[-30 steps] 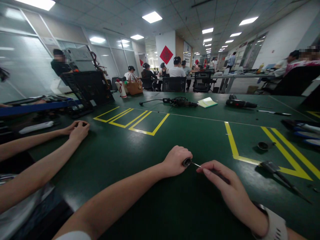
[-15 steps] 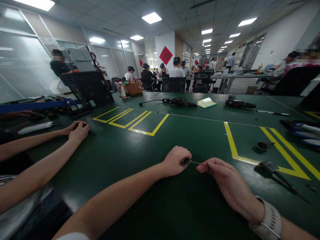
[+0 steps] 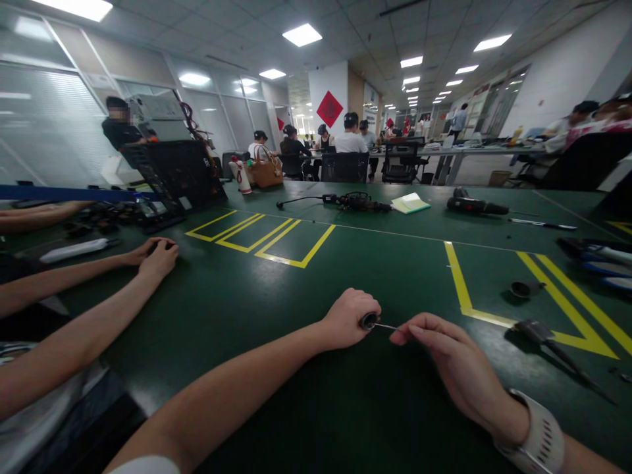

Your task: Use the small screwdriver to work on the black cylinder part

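Note:
My left hand is closed around a dark hollow cylindrical part, its round open end facing right. With fingertips pinched together, my right hand grips a thin metal rod. The rod's far end reaches the mouth of the cylinder; how deep it goes I cannot tell. Both hands are just above the green table. To the right of my right hand lie a dark cup-shaped part and a dark piece with a long thin tapering end.
At left, another person's hands rest on the table. Yellow tape marks several boxes. Farther back are a corded dark tool, a notepad, a black drill-like tool and a pen. Blue-handled tools lie far right.
The view has shifted slightly. My hands keep nearly the same pose, with the rod still at the cylinder's mouth. Another person's forearm shows more clearly at the far left.

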A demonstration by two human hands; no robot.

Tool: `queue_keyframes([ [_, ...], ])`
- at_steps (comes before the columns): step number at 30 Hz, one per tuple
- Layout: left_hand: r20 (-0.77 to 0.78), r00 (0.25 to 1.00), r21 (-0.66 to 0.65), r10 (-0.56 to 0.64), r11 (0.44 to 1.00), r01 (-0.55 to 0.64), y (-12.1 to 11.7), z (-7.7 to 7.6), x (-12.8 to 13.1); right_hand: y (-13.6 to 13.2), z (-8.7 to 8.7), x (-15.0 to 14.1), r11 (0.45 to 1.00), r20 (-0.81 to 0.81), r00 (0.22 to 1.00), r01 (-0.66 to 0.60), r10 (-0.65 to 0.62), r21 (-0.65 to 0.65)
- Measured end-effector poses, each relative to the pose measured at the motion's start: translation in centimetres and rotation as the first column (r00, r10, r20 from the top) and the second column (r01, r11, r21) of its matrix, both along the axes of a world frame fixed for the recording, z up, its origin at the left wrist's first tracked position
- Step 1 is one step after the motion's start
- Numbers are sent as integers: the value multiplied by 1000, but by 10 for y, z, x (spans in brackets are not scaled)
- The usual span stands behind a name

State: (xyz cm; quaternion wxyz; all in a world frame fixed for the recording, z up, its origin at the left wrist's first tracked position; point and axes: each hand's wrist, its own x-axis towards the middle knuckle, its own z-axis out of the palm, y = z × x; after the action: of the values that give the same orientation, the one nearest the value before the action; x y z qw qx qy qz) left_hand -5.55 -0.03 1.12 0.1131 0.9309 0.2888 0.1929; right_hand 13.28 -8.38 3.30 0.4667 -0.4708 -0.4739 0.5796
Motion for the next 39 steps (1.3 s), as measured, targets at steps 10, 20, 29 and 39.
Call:
queue_keyframes([
  [10, -1, 1000, -37, 19, 999, -19, 0, 0, 0, -7, -3, 1, 984, 222, 975, -27, -13, 177],
  [20, 21, 1000, -39, 20, 999, -19, 3, -2, 0, 0, -4, -4, 1000, -51, 999, -8, 8, 10],
  [29, -6, 997, -30, 74, 997, -74, 3, -1, 1, 3, -6, 2, 998, -96, 994, 57, -57, -11],
  [39, -67, 996, -1, 65, 998, -65, 1, 1, 1, 0, -5, -1, 998, 44, 999, 3, -6, 67],
])
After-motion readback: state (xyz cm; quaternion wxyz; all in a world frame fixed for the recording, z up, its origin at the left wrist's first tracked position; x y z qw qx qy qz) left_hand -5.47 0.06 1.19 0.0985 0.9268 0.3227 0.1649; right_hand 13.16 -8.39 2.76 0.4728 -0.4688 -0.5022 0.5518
